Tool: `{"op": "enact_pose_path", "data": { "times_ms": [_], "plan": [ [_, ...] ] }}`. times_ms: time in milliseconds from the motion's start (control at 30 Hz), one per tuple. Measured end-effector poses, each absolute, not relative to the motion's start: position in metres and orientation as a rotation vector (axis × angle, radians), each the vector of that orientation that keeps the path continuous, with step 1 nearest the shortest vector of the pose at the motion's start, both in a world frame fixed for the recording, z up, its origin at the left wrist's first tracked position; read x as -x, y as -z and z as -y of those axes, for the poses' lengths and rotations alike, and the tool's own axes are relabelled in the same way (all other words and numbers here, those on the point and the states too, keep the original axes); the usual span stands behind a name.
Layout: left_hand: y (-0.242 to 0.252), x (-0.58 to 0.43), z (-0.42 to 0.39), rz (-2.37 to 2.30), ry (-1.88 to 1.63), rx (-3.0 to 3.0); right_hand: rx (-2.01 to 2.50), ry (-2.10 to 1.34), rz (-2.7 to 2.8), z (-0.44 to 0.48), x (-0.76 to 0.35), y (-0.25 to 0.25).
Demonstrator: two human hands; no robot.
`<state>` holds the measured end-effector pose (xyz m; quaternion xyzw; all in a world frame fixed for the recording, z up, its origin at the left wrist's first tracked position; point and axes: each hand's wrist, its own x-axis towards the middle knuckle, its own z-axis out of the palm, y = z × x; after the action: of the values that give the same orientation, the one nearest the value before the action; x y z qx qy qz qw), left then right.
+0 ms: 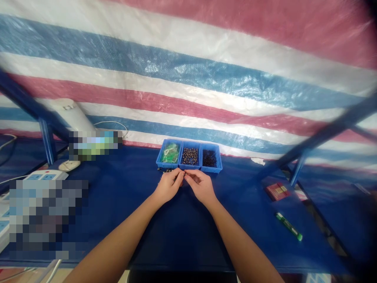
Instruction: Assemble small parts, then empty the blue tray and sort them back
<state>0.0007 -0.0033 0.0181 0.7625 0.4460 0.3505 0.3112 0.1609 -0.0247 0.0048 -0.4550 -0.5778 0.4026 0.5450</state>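
My left hand (169, 184) and my right hand (200, 186) meet fingertip to fingertip over the blue table, just in front of a blue three-part bin (191, 167). Both are closed in a pinch around something small, mostly hidden by the fingers and too small to name. In the bin's left compartment lie green and clear plastic pieces (171, 153). Small brass-and-dark metal parts (190, 156) fill the middle one, and black small parts (209, 158) the right one. A few dark and metallic pieces (166, 170) show on the table behind my left hand.
Left stands a white power strip (48, 175), near a white cylinder (72, 116) and blurred-out items. A dark red box (277, 191) and a green tube-like packet (289, 226) lie right. Blue metal frame bars (321, 133) slant at both sides; striped sheeting (188, 78) hangs behind.
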Motion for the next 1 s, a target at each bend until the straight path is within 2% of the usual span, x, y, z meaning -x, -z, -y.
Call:
{"op": "enact_pose_path", "data": {
  "times_ms": [1000],
  "plan": [
    [-0.017, -0.0002, 0.0046, -1.168, -0.94, -1.929, 1.114, -0.887, 1.401, 0.0262, -0.1601, -0.0078]
  ]
}}
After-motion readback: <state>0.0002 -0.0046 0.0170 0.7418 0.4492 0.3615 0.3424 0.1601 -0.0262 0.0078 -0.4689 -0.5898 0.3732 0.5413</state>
